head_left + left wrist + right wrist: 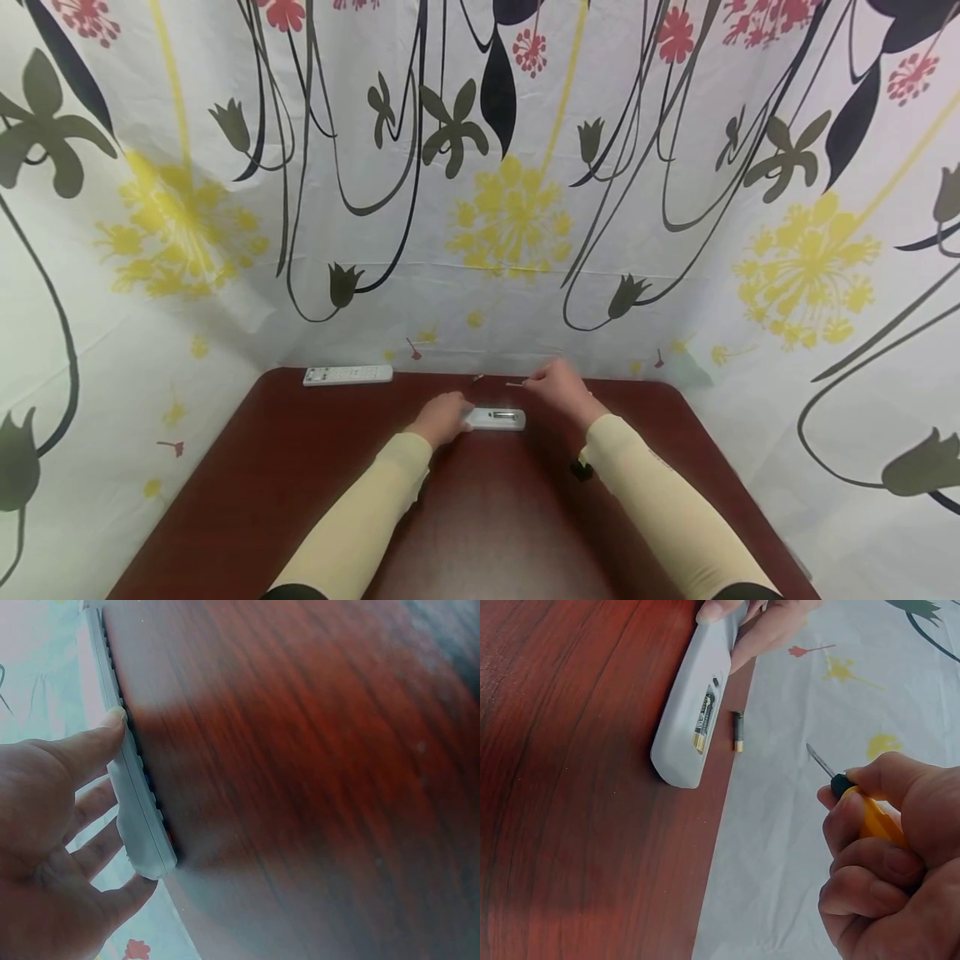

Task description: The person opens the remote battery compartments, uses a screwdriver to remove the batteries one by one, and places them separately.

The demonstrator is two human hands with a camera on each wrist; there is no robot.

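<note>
My left hand (pixel 441 419) grips a white remote control (pixel 480 419) by its left part, thumb on one side and fingers on the other in the left wrist view. The remote's back faces up and its buttons face the red-brown table (pixel 300 765). An AA-type battery (pixel 703 727) lies in the opened compartment in its back. Right of the remote and farther back, my right hand (pixel 561 388) holds a screwdriver (pixel 866 810) with a yellow handle and black collar. The screwdriver's metal tip is apart from the remote.
A loose battery (pixel 739 732) lies beside the remote, near the table's back edge. Another white remote control (pixel 348 376) lies button side up at the back left corner. Flower-patterned cloth (pixel 517 308) hangs behind and along both sides of the table.
</note>
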